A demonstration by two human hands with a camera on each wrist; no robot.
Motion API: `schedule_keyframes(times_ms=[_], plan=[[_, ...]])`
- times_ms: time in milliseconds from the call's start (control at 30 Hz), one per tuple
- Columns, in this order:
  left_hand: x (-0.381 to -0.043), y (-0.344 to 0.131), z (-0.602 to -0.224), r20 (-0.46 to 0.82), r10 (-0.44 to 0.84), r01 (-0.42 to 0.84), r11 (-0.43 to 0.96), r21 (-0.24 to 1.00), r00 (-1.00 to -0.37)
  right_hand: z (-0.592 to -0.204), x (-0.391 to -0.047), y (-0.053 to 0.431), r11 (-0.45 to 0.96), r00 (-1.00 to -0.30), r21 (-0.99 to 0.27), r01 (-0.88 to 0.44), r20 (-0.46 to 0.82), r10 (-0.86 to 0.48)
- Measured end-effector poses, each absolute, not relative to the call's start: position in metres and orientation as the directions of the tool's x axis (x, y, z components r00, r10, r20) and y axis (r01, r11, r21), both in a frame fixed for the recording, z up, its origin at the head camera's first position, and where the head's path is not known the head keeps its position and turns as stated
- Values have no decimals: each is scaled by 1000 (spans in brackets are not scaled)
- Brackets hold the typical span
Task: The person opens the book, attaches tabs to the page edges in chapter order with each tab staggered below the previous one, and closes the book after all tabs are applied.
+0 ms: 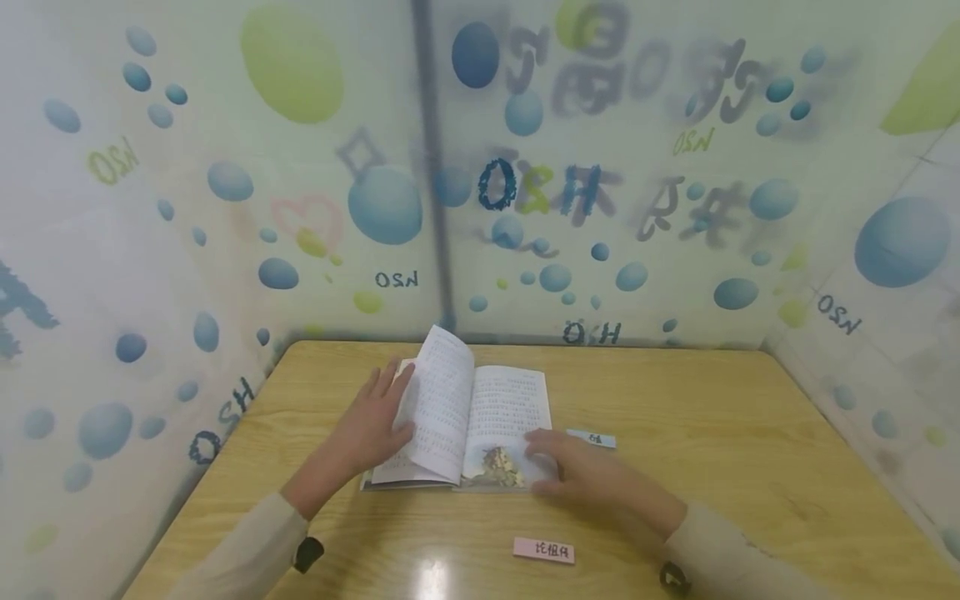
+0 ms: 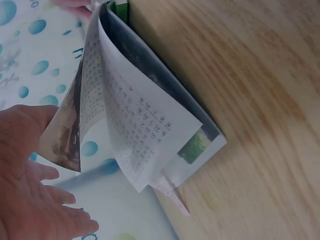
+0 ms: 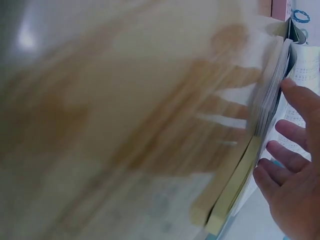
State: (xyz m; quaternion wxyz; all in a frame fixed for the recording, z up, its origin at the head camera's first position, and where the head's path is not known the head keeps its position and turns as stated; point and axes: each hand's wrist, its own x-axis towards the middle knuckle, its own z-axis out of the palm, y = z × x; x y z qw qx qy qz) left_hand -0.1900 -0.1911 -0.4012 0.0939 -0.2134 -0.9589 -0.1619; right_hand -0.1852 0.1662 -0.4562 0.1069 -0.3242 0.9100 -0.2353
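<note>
An open book [image 1: 510, 408] with printed pages lies on the table, a colour picture at the foot of its right page. One left page [image 1: 444, 400] stands raised and curved. At that page's outer side is my left hand [image 1: 375, 425], fingers spread; in the left wrist view its thumb [image 2: 30, 120] meets the edge of a bending leaf [image 2: 67, 135]. By the lower right corner of the book rests my right hand [image 1: 585, 471], fingers loosely extended. The right wrist view has its thumb [image 3: 297, 95] at the book's page edges [image 3: 270, 90].
A pink label with handwriting [image 1: 543, 550] lies in front of the book. Just right of the book is a blue label [image 1: 592, 438], partly behind the right hand. The wooden table [image 1: 712, 417] meets curtain-like walls [image 1: 637, 292] printed with bubbles.
</note>
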Motion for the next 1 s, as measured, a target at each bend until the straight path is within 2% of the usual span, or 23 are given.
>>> schedule_keyframes(times_ms=[233,433,700,1000], plan=[[-186,-187,-417,273,420,476,859,187,-866,-451,-183,164,677,-747,-465,-571,-47,-663],[-183,-168,-431,160,490,515,830,213,-857,-450,-186,162,688,-749,-460,-561,-73,-659],[-181,-139,-437,23,596,584,776,241,-802,-451,-195,162,680,-734,-472,-561,-95,-672],[-183,-122,-442,-99,558,523,815,249,-824,-450,-200,163,657,-709,-461,-596,-82,-701]])
